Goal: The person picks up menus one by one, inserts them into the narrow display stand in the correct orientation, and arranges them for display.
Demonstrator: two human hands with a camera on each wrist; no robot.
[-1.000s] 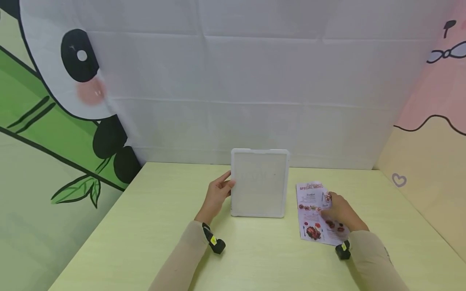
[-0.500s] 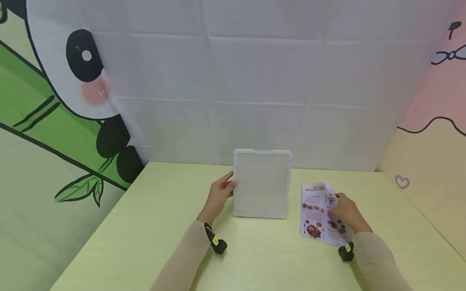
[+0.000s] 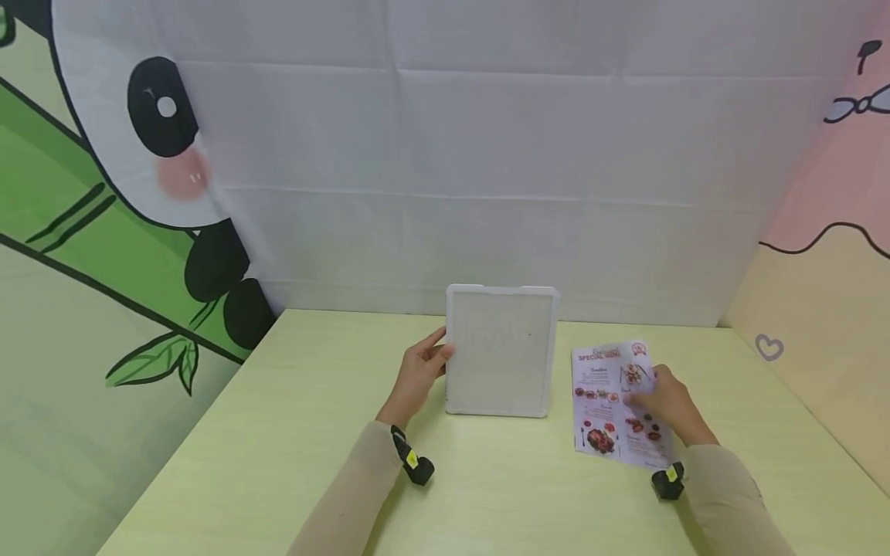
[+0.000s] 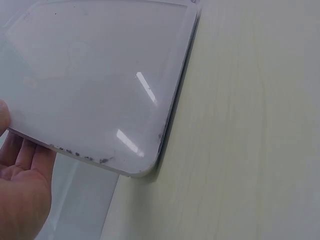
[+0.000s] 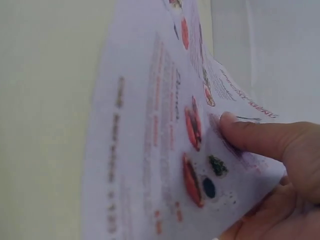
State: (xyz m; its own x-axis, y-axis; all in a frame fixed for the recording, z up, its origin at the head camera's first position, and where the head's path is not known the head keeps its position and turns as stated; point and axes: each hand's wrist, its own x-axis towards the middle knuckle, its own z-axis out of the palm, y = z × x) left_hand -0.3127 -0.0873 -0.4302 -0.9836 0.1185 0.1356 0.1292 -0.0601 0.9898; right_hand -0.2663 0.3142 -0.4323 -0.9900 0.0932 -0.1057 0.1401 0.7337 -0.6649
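Note:
A clear, white-rimmed display frame [image 3: 497, 351] stands upright on the table in the head view. My left hand [image 3: 415, 378] grips its left edge, thumb on the front face and fingers behind. Seen in the left wrist view, the frame's clear panel [image 4: 100, 75] shows light reflections and dark specks near one edge. To the right, a printed menu sheet [image 3: 605, 401] with food pictures is pinched at its right edge by my right hand [image 3: 670, 405]. In the right wrist view the thumb presses the printed side, the sheet [image 5: 135, 125] bends, and the fingers are behind it.
Both things are over a pale yellow-green table [image 3: 313, 479]. Behind it hangs a white sheet backdrop [image 3: 487, 154]. Side walls carry cartoon drawings, with a panda [image 3: 104, 116] at left and a pink and cream wall [image 3: 820, 309] at right.
The menu sheet was flatter and half covered by the right hand; now its upper right corner shows, and the hand has shifted right to its edge. The left hand and frame stay put.

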